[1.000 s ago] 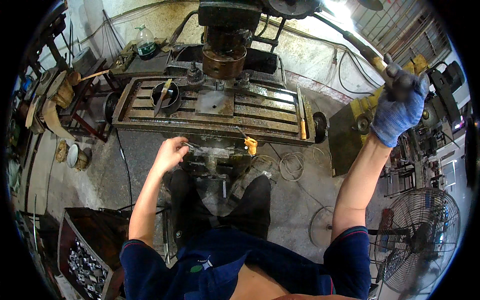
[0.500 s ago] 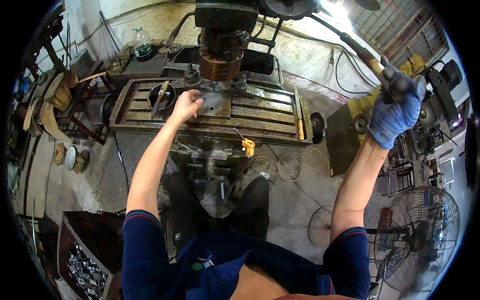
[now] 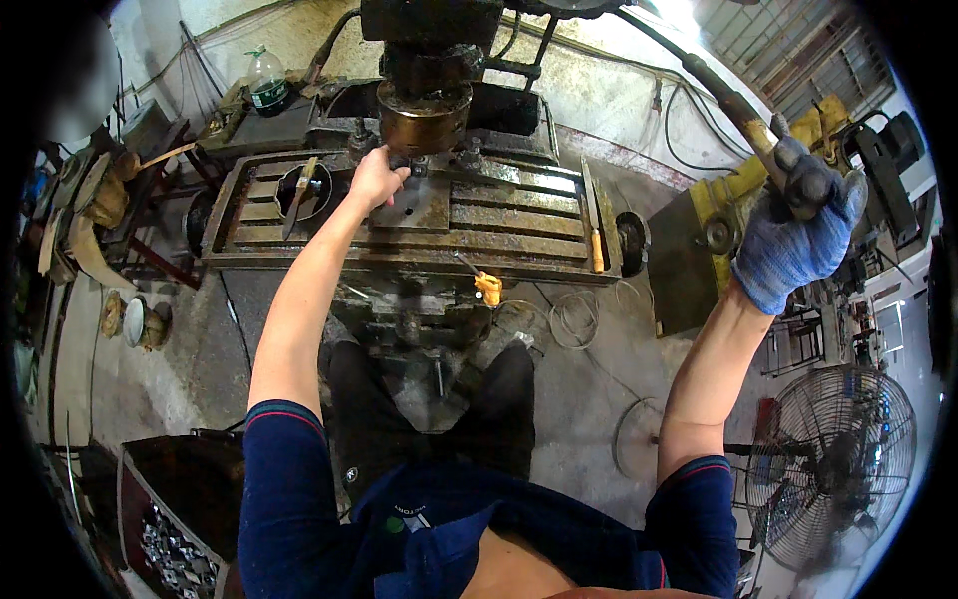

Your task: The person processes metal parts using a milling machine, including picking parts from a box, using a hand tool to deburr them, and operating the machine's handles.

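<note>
Steel plate (image 3: 417, 205) lies under the spindle (image 3: 424, 115), left hand (image 3: 377, 178) closed on it. Gloved right hand (image 3: 793, 240) grips the feed lever (image 3: 743, 110); best pull gently, fingers clear.

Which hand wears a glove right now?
The right hand, in a blue knit glove, gripping the long lever's knob; the left hand is bare.
</note>
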### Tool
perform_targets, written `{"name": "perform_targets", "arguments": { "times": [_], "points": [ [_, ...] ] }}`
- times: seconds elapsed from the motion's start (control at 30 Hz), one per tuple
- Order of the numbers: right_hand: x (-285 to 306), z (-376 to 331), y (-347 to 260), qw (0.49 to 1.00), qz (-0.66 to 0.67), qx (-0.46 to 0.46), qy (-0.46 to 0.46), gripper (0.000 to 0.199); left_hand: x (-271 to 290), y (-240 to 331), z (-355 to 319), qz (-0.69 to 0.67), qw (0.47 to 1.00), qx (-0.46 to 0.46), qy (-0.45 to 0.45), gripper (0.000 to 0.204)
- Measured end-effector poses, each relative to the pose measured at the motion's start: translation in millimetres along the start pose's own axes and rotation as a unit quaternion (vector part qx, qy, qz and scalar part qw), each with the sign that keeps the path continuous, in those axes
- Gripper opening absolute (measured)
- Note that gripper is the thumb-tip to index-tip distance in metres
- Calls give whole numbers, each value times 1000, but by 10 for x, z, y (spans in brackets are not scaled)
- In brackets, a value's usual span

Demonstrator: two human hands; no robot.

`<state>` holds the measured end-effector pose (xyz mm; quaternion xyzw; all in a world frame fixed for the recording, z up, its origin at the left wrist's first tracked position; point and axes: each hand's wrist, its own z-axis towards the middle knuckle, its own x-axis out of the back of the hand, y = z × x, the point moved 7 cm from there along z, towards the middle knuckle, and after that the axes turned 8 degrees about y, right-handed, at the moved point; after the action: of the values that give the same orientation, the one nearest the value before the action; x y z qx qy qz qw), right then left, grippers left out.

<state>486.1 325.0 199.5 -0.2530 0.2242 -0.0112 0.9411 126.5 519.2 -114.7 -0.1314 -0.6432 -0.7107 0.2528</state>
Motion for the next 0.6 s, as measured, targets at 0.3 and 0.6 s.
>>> {"name": "perform_targets", "arguments": {
  "times": [0.3,0.6],
  "points": [
    [-5,-94,9,1000,1,20,-22,40,-215,19,33,21,999,-2,-37,35],
    [154,-225,108,998,-34,17,51,39,-278,-149,177,92,996,-5,12,21]
  ]
}}
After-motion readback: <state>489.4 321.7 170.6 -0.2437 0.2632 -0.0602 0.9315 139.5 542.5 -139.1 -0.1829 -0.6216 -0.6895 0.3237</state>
